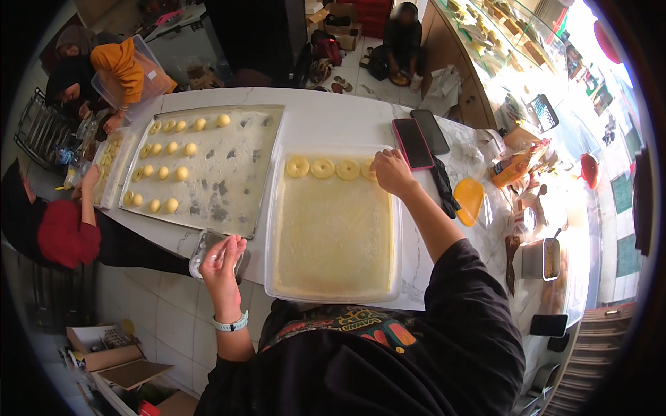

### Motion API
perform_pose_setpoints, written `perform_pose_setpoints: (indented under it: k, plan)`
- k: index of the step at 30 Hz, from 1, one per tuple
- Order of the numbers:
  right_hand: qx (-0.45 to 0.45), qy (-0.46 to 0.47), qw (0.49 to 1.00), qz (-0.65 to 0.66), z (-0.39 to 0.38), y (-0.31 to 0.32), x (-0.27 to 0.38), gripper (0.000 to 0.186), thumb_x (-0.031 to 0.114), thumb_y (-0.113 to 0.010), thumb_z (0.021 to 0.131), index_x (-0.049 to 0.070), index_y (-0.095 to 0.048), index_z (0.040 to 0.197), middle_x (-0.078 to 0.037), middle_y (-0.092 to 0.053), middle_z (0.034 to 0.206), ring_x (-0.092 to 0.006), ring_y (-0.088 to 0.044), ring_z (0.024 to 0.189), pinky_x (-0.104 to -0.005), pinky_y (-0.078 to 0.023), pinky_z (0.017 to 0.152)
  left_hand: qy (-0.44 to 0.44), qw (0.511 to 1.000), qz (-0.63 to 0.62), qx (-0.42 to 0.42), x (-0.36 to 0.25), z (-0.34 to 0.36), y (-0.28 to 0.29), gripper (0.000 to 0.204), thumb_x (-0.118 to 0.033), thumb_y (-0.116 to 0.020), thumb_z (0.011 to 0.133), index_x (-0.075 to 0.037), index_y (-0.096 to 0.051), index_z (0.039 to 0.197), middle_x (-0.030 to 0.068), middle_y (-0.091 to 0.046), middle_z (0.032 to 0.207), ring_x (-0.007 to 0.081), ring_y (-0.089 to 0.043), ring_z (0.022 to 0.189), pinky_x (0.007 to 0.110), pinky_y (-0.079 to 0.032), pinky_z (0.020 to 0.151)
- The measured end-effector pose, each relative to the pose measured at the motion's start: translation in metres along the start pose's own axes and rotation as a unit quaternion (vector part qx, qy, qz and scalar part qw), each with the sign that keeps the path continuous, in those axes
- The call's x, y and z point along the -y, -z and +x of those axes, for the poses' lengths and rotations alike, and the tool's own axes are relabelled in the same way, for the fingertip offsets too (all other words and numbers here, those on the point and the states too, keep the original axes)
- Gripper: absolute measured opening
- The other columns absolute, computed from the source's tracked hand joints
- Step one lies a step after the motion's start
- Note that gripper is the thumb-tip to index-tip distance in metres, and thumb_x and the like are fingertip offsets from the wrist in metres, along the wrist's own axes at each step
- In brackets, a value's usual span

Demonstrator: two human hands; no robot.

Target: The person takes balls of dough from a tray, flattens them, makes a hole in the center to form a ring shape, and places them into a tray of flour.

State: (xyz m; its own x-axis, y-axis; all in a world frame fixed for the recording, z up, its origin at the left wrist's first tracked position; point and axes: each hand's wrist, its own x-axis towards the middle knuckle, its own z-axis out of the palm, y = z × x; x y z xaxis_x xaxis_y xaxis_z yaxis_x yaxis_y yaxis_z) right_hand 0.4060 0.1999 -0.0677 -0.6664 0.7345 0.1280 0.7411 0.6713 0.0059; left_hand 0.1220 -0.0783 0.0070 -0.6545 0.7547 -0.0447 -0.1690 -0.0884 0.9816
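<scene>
My right hand (pixel 392 170) has curled fingers on the fourth flat dough ring (pixel 368 175), at the top right of a pale, powdered plastic tray (pixel 333 236); three rings (pixel 322 168) lie beside it. My left hand (pixel 222 267) is raised, palm turned inward, fingers slightly bent and apart, over a clear plastic container (pixel 205 253) at the counter's front edge. Left of the plastic tray is a large metal tray (pixel 229 173) bearing rows of several round dough balls (pixel 182 173).
Co-workers (pixel 66 239), (pixel 118 73) stand at the left; another person (pixel 399 48) crouches behind the counter. Two phones (pixel 413 145), a black glove (pixel 444 191), a yellow scraper (pixel 469 201), a metal container (pixel 541 260) and packets (pixel 517 163) lie rightward. A glass display case (pixel 499 41) is upper right.
</scene>
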Motion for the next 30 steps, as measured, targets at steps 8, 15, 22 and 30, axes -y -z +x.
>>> perform_pose_setpoints:
  k: [8, 15, 22, 30]
  plan:
    - [-0.012, 0.000, 0.999, 0.030, -0.004, 0.000, -0.001, 0.020, 0.004, -0.051, 0.072, 0.013, -0.068, 0.078, -0.006, -0.058, 0.090, -0.0213, -0.049, 0.099, -0.0335, -0.033, 0.091, -0.002, 1.000, -0.005, -0.013, -0.001, -0.002, 0.004, 0.020, -0.010, -0.060, 0.085, 0.006, -0.060, 0.098, 0.0135, -0.063, 0.093, 0.0196, -0.062, 0.084, 0.031, -0.051, 0.081]
    - [-0.023, 0.022, 0.999, 0.045, -0.001, 0.002, -0.005, 0.016, 0.008, -0.053, 0.073, 0.012, -0.068, 0.079, -0.007, -0.057, 0.090, -0.0222, -0.050, 0.098, -0.0351, -0.034, 0.090, -0.077, 0.991, 0.004, -0.107, 0.002, -0.003, 0.023, 0.022, -0.010, -0.059, 0.085, 0.008, -0.059, 0.099, 0.0140, -0.061, 0.097, 0.0206, -0.059, 0.093, 0.033, -0.047, 0.088]
    - [-0.091, 0.223, 0.913, 0.330, 0.042, 0.100, 0.119, 0.017, 0.000, -0.055, 0.074, 0.004, -0.061, 0.089, -0.013, -0.059, 0.092, -0.0309, -0.055, 0.090, -0.0382, -0.044, 0.082, -0.137, 0.938, -0.087, -0.306, 0.010, -0.009, 0.074, 0.037, -0.014, -0.057, 0.087, 0.004, -0.049, 0.118, 0.0131, -0.051, 0.120, 0.0187, -0.045, 0.114, 0.031, -0.032, 0.100]
    - [0.185, 0.482, 0.847, 0.125, 0.065, 0.027, 0.350, 0.026, 0.011, -0.069, 0.064, 0.003, -0.065, 0.089, -0.020, -0.061, 0.093, -0.0348, -0.061, 0.084, -0.0405, -0.049, 0.074, 0.050, 0.938, -0.271, -0.210, 0.030, -0.029, 0.074, 0.027, -0.027, -0.053, 0.089, -0.009, -0.057, 0.109, 0.0011, -0.058, 0.107, 0.0139, -0.049, 0.105, 0.034, -0.037, 0.087]
